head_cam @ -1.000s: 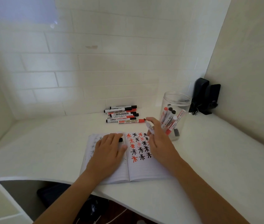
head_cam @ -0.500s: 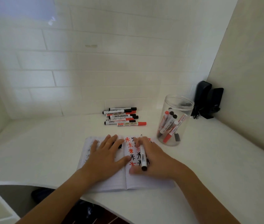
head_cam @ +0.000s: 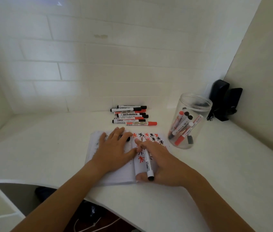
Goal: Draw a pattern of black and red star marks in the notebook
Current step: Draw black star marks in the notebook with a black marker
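Black-tipped and white-barrelled, the marker [head_cam: 148, 162] is down over the right page of the small open lined notebook [head_cam: 115, 173] now, gripped in the right hand [head_cam: 163, 162] with its nib end near the middle rows of stars. A second ago that hand was up by the clear plastic jar of markers [head_cam: 188, 122]; it has swung back to the paper, so I'd say the next black star is about to go in.

Left hand [head_cam: 114, 152] lies flat, fingers spread, pinning the left page, with a small black cap [head_cam: 127, 138] under its fingers, as before.

The red and black star marks [head_cam: 149, 137] fill the upper right page; the lower part looks bare, though the hand hides some.

Room is tight on the right: the jar stands just beside the page corner. The row of loose red and black markers [head_cam: 131, 115] lies behind the notebook, and the near edge of the white desk [head_cam: 48, 148] curves in just below it.
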The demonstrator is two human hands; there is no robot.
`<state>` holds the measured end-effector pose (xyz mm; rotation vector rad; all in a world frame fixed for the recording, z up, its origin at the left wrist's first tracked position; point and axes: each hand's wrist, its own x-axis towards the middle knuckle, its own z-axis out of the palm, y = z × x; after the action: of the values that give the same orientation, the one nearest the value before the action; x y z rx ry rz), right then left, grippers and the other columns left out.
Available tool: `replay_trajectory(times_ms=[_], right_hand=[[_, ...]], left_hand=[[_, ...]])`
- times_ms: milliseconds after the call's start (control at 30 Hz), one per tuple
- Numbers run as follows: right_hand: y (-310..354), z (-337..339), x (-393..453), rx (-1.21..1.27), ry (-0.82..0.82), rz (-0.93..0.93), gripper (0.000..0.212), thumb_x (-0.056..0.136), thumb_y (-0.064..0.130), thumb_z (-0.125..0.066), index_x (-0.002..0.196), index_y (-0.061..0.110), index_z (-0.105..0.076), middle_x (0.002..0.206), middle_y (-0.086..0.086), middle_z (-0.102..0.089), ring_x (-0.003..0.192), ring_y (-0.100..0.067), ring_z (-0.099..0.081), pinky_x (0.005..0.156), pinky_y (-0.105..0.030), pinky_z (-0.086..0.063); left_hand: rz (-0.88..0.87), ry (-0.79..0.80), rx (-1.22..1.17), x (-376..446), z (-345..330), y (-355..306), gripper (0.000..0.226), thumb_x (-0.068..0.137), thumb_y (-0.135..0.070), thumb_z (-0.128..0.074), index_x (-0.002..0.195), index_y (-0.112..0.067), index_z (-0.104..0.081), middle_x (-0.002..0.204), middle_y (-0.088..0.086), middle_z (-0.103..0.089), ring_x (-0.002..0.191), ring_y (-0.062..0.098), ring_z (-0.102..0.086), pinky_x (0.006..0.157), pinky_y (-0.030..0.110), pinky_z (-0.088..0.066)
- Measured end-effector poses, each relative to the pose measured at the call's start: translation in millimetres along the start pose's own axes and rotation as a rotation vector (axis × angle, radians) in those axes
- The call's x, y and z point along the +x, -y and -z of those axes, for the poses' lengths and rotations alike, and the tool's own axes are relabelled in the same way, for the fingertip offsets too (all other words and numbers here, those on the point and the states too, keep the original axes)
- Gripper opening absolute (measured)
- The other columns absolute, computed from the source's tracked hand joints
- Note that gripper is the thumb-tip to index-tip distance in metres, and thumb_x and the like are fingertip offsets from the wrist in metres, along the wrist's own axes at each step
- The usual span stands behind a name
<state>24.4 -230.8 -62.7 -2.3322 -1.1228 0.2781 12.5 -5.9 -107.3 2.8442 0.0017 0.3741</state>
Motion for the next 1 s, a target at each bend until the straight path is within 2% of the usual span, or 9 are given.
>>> replay_trajectory(times_ms=[33, 100, 167, 267, 400, 500, 633, 833, 1000], right_hand=[[0.5, 0.6, 0.9, 0.114, -0.082, 0.010, 0.061, 0.085, 0.064, -0.071, 0.135, 0.047, -0.041, 0.146, 0.019, -0.050, 0.128, -0.008, -0.054, 0.108, -0.043, -0.049], [1.1, 0.9, 2.8, 0.330, -0.332, 0.050, 0.029, 0.096, 0.056, -0.059, 0.115, 0.035, -0.055, 0.118, 0.009, -0.070, 0.100, -0.015, -0.070, 0.086, -0.044, -0.059], [-0.2, 1.1, 5.2, 0.566, -0.510, 0.014, 0.031, 0.103, 0.048, -0.047, 0.105, 0.022, -0.064, 0.093, -0.003, -0.074, 0.081, -0.019, -0.071, 0.069, -0.036, -0.055], [-2.7, -0.3, 6.0, 0.760, -0.503, -0.117, 0.031, 0.103, 0.036, -0.043, 0.105, 0.019, -0.069, 0.078, -0.015, -0.066, 0.059, -0.025, -0.056, 0.052, -0.031, -0.038], [-2.1, -5.4, 4.9, 0.830, -0.436, -0.182, 0.015, 0.101, 0.013, -0.051, 0.108, 0.011, -0.064, 0.080, -0.013, -0.070, 0.060, -0.028, -0.058, 0.047, -0.028, -0.041], [0.2, -9.4, 5.4, 0.805, -0.483, -0.202, 0.008, 0.099, 0.019, -0.065, 0.098, 0.010, -0.063, 0.070, -0.013, -0.061, 0.056, -0.026, -0.052, 0.043, -0.026, -0.038], [0.4, -11.4, 0.3, 0.734, -0.496, -0.216, 0.015, 0.100, 0.018, -0.067, 0.092, 0.009, -0.057, 0.059, -0.014, -0.055, 0.049, -0.023, -0.045, 0.040, -0.025, -0.035], [5.0, -5.5, -4.4, 0.799, -0.545, -0.206, 0.012, 0.100, 0.011, -0.064, 0.092, 0.006, -0.057, 0.069, -0.012, -0.062, 0.047, -0.022, -0.052, 0.042, -0.024, -0.037], [7.9, -9.7, -17.4, 0.739, -0.422, -0.294, 0.018, 0.099, 0.014, -0.066, 0.097, 0.003, -0.052, 0.069, -0.012, -0.068, 0.044, -0.022, -0.052, 0.040, -0.024, -0.038]], left_hand=[[-0.005, -0.009, -0.005, 0.4, -0.4, 0.8, 0.075, 0.084, -0.082, -0.018, 0.145, -0.042, -0.033, 0.164, -0.004, -0.024, 0.153, 0.015, -0.012, 0.121, 0.056, -0.010], [-0.014, -0.015, -0.015, -0.5, -1.1, 2.2, 0.080, 0.080, -0.084, -0.017, 0.146, -0.042, -0.033, 0.164, -0.004, -0.024, 0.153, 0.015, -0.012, 0.121, 0.056, -0.009], [-0.018, -0.004, -0.036, -1.5, -0.1, 3.0, 0.083, 0.077, -0.086, -0.018, 0.146, -0.043, -0.032, 0.165, -0.004, -0.022, 0.154, 0.016, -0.011, 0.122, 0.056, -0.007], [-0.008, 0.038, -0.067, -1.4, 1.7, 4.0, 0.085, 0.073, -0.089, -0.021, 0.145, -0.045, -0.031, 0.165, -0.005, -0.020, 0.154, 0.015, -0.007, 0.123, 0.056, -0.002], [-0.007, 0.042, -0.064, 0.3, 0.5, 5.1, 0.086, 0.071, -0.090, -0.024, 0.145, -0.046, -0.030, 0.165, -0.006, -0.021, 0.154, 0.015, -0.008, 0.123, 0.056, -0.001], [-0.013, 0.031, -0.070, 0.5, -1.7, 6.0, 0.085, 0.072, -0.091, -0.025, 0.144, -0.046, -0.031, 0.164, -0.006, -0.023, 0.154, 0.015, -0.010, 0.123, 0.057, -0.002], [-0.019, 0.028, -0.069, 0.7, -1.3, 6.4, 0.086, 0.072, -0.091, -0.024, 0.145, -0.045, -0.031, 0.164, -0.006, -0.024, 0.154, 0.016, -0.012, 0.123, 0.057, -0.004], [-0.018, 0.064, -0.081, -0.6, 3.4, 5.4, 0.084, 0.073, -0.088, -0.025, 0.145, -0.046, -0.030, 0.165, -0.007, -0.021, 0.154, 0.016, -0.010, 0.123, 0.056, -0.002], [-0.019, 0.079, -0.079, -0.3, 5.2, 4.8, 0.085, 0.070, -0.089, -0.030, 0.144, -0.047, -0.031, 0.164, -0.007, -0.021, 0.154, 0.016, -0.010, 0.122, 0.057, -0.002]])
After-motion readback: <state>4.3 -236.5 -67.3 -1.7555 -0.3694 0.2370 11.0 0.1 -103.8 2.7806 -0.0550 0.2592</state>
